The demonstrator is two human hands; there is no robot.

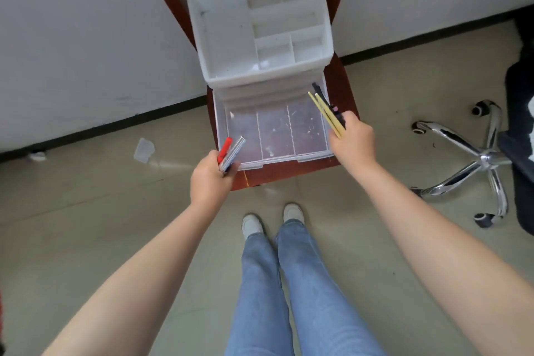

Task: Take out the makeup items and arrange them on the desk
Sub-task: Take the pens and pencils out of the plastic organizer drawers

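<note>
A white plastic makeup organizer (228,37) stands on a red-brown wooden chair (277,172). Its clear bottom drawer (277,130) is pulled out toward me and its three compartments hold nothing. My left hand (209,178) grips a red stick (224,148) and a silver tube (235,149) at the drawer's front left corner. Over the drawer's right edge, my right hand (351,140) holds thin yellow sticks (325,114) and a black item (323,97).
The chair stands against a white wall with a dark baseboard. A chrome office-chair base (474,159) with castors is on the floor at the right. A clear scrap (144,150) lies on the floor left of the chair. My legs and white shoes are below.
</note>
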